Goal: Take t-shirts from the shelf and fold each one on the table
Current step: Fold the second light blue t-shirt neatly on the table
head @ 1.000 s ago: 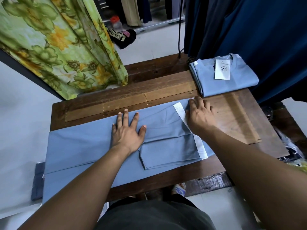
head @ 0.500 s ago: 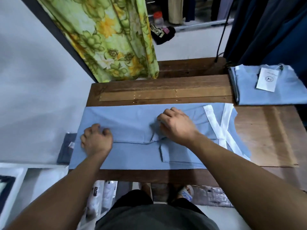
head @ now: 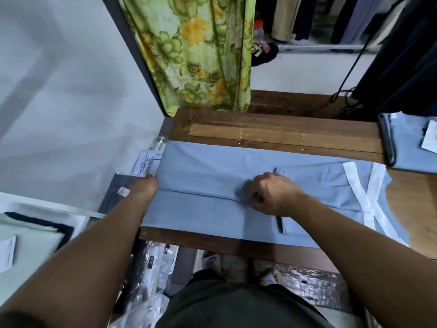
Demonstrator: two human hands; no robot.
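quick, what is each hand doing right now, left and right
Left hand: at the left end of the spread blue t-shirt; fingers hidden, grip cannot be told.
Right hand: fingers curled, pinching the t-shirt's folded edge mid-table.

Both hands, left (head: 146,185) and right (head: 272,195), curled, forearms outstretched

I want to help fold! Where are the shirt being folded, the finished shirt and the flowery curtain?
shirt being folded (head: 212,169): head view, flat middle cloth.
finished shirt (head: 406,147): head view, top layer.
flowery curtain (head: 201,55): head view, middle.
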